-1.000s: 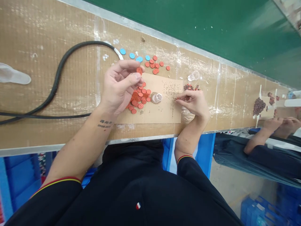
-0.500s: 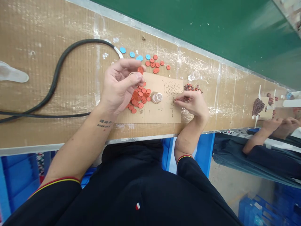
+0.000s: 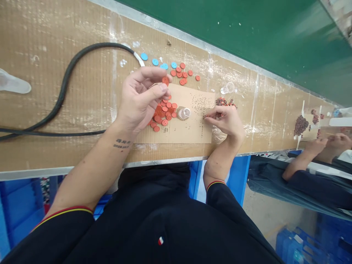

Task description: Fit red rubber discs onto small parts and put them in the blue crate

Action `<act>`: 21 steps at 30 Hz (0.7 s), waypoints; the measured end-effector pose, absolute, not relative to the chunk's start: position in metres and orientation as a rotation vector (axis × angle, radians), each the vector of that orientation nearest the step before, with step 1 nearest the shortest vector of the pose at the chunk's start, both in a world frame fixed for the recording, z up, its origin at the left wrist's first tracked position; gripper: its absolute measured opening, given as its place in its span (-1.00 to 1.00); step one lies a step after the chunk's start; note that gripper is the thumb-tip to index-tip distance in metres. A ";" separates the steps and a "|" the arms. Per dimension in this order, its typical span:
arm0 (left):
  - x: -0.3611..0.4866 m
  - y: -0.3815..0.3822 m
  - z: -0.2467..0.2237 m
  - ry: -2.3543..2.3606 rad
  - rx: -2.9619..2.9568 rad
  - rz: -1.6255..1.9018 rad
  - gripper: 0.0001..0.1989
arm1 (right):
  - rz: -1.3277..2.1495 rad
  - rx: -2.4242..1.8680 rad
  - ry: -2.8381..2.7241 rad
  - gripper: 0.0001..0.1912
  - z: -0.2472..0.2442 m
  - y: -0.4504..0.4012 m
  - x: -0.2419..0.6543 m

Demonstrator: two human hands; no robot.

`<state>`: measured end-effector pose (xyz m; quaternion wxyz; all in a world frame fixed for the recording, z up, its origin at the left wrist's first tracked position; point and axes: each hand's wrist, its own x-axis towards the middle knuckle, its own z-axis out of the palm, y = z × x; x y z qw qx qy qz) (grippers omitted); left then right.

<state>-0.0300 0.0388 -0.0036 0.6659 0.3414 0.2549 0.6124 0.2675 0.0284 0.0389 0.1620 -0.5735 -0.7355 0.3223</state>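
My left hand (image 3: 144, 97) pinches a red disc (image 3: 165, 80) upright between thumb and fingertips, above a pile of red discs (image 3: 165, 112). Over the right part of a cardboard sheet (image 3: 176, 135), my right hand (image 3: 227, 119) is closed at the fingertips on something small, red and dark, too small to name. Many tiny dark pieces (image 3: 202, 102) lie on the sheet beside it. Between my hands stands a small clear container (image 3: 184, 113). Behind my right hand is a heap of short red and black pieces (image 3: 226, 102).
Several blue discs (image 3: 155, 62) and red discs (image 3: 182, 66) lie at the back. Another clear container (image 3: 227, 88) stands behind my right hand. A black cable (image 3: 67, 73) curves across the left. At the right, a person's hands (image 3: 327, 146) work near dark red heaps (image 3: 301, 125).
My hands have barely moved and keep the same grips. The view has shifted slightly. The other person's hands at the right have moved a little, and a thin light strip now shows there.
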 end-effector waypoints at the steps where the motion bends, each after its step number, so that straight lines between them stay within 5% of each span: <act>1: -0.030 0.039 -0.004 0.576 0.773 1.386 -0.61 | 0.923 -1.635 -2.095 -0.94 0.039 0.029 0.268; 21: -0.029 0.038 -0.003 0.566 0.751 1.404 -0.64 | 0.873 -1.608 -2.074 -0.93 0.041 0.027 0.273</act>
